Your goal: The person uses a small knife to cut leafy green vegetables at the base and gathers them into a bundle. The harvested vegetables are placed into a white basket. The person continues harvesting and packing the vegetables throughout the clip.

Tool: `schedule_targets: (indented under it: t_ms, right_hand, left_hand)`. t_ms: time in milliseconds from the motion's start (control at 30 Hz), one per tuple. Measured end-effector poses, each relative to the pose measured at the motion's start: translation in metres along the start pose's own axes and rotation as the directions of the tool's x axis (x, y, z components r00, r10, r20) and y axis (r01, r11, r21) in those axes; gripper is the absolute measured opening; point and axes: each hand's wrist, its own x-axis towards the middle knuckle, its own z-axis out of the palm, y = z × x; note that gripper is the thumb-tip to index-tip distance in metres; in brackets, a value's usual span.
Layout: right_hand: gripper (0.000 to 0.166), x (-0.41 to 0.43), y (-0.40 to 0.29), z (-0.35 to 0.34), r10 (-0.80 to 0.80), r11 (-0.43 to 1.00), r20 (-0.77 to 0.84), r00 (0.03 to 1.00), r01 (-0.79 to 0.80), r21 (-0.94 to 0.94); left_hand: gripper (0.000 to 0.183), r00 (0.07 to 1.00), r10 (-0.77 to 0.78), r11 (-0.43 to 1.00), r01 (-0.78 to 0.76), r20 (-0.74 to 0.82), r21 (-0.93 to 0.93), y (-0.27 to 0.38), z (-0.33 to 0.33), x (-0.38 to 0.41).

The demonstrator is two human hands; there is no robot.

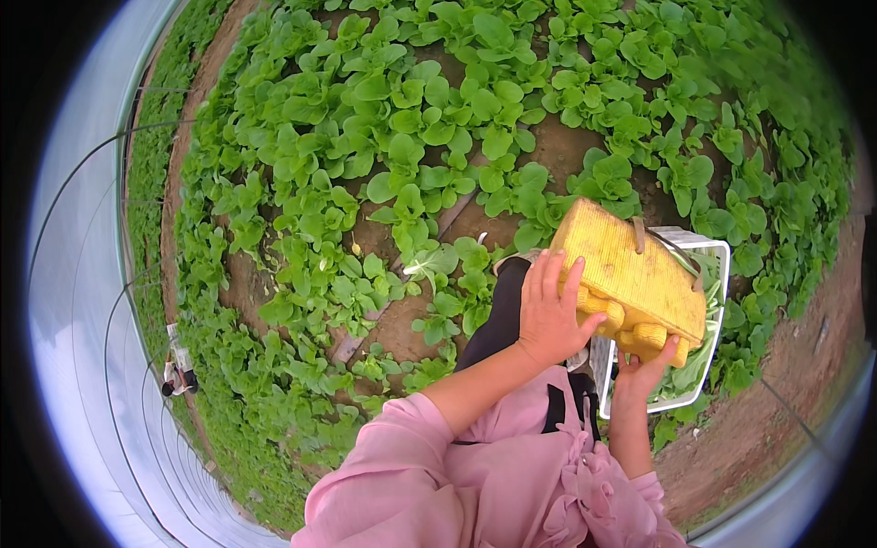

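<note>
Both my hands grip a yellow ribbed block (630, 267), perhaps foam, with brown straps along its far edge and rounded knobs on its near side. My left hand (551, 308) lies flat on its left end, fingers spread over the top and side. From below, my right hand (644, 370) holds the near right corner, thumb against a knob and most fingers hidden. Under and behind the block stands a white plastic crate (716, 342) holding cut leafy greens (685, 370). The block covers much of the crate's opening.
Rows of leafy green plants (479, 103) grow in brown soil around me. A pulled plant with a pale stem (431, 264) lies among them. Bare dirt (788, 411) runs along the right. Curved hoops (106, 329) support a plastic tunnel wall. Another person (179, 380) is far left.
</note>
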Motion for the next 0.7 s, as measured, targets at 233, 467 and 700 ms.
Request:
schedule_targets:
  t_ms: [233, 467, 700]
  right_hand:
    - [0.085, -0.006, -0.003, -0.043, -0.012, 1.000, -0.067, 0.998, 0.014, 0.025]
    - [0.077, -0.006, -0.014, -0.185, 0.012, 0.993, -0.165, 0.986, 0.007, 0.114]
    - [0.078, 0.009, -0.022, -0.286, -0.024, 0.994, -0.146, 0.989, 0.038, 0.099]
  left_hand:
    - [0.079, 0.984, 0.042, 0.997, -0.052, 0.176, 0.055, 0.029, 0.018, -0.045]
    - [0.074, 0.932, 0.212, 0.977, -0.201, 0.293, -0.068, 0.098, 0.045, -0.128]
    - [0.070, 0.901, 0.280, 0.958, -0.239, 0.331, -0.162, 0.129, 0.024, -0.203]
